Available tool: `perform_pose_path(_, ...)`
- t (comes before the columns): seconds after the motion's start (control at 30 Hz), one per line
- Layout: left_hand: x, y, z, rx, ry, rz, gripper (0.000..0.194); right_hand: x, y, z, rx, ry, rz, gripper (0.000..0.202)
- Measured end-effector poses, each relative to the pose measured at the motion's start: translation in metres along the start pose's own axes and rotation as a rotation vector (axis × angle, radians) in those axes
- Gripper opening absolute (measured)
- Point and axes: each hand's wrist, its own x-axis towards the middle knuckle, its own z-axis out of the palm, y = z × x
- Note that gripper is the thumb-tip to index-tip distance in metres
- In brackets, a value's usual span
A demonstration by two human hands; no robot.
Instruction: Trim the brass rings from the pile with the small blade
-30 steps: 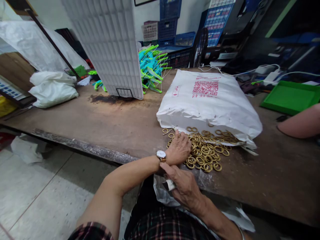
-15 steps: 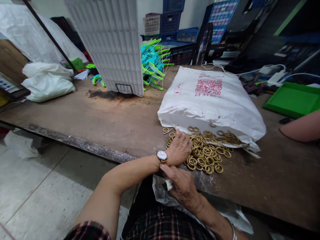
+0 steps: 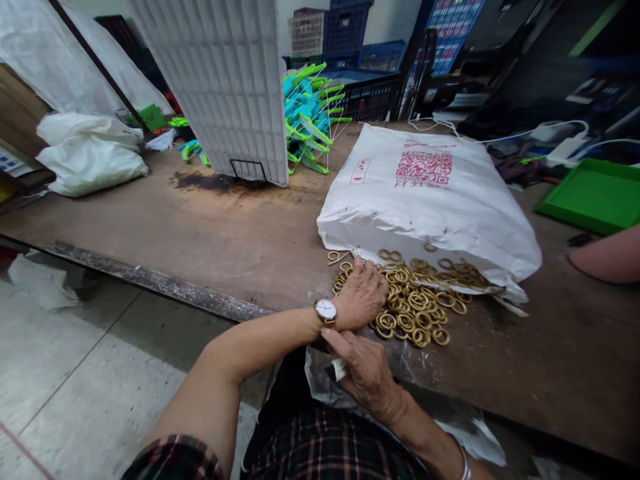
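Note:
A pile of brass-coloured rings (image 3: 417, 303) lies near the table's front edge, at the mouth of a white bag (image 3: 380, 173) with red print. On the pile's left side rests my left hand (image 3: 361, 297), a watch (image 3: 326, 311) on its wrist. Its fingertips point away and what lies beneath the palm is hidden. Just in front of the table edge, my right hand (image 3: 367, 377) is curled with thumb and fingers round a small white piece (image 3: 339, 369). Its thumb is close to the watch strap.
A ribbed grey panel (image 3: 220, 87) stands on the table (image 3: 250, 247), with green and blue plastic items (image 3: 307, 123) behind it. A white sack (image 3: 93, 157) is at left. At right are a green tray (image 3: 595, 197) and another person's arm (image 3: 613, 257).
Both hands hold nearly the same pose. The view has shifted a little, so the bag, the tray and the rings appear slightly further right.

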Motion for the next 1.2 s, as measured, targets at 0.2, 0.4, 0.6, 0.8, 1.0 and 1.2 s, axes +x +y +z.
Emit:
perform_pose_path(0.2,0.000,0.000,-0.002,0.016,0.000,-0.013,0.032,-0.001,-0.001,0.001,0.009,-0.004,0.008,0.055)
perform_pose_path(0.4,0.000,0.000,0.000,-0.037,-0.006,-0.025,0.033,0.000,-0.002,0.000,-0.012,-0.018,0.034,0.058)
perform_pose_path(0.6,0.003,-0.008,-0.006,-0.237,-0.046,-0.051,0.028,-0.006,-0.013,-0.011,0.057,-0.059,0.067,0.066)
perform_pose_path(0.8,-0.012,-0.016,-0.001,-0.478,0.065,-0.232,0.034,-0.048,0.002,-0.039,-0.093,0.089,0.342,0.044)
perform_pose_path(1.0,-0.062,0.004,0.000,-0.637,0.218,-0.528,0.027,-0.078,0.028,-0.061,-0.250,0.191,0.613,0.037)
perform_pose_path(1.2,-0.084,0.039,-0.007,-0.714,0.269,-0.556,0.023,-0.046,0.030,-0.056,-0.316,0.025,0.712,0.045)
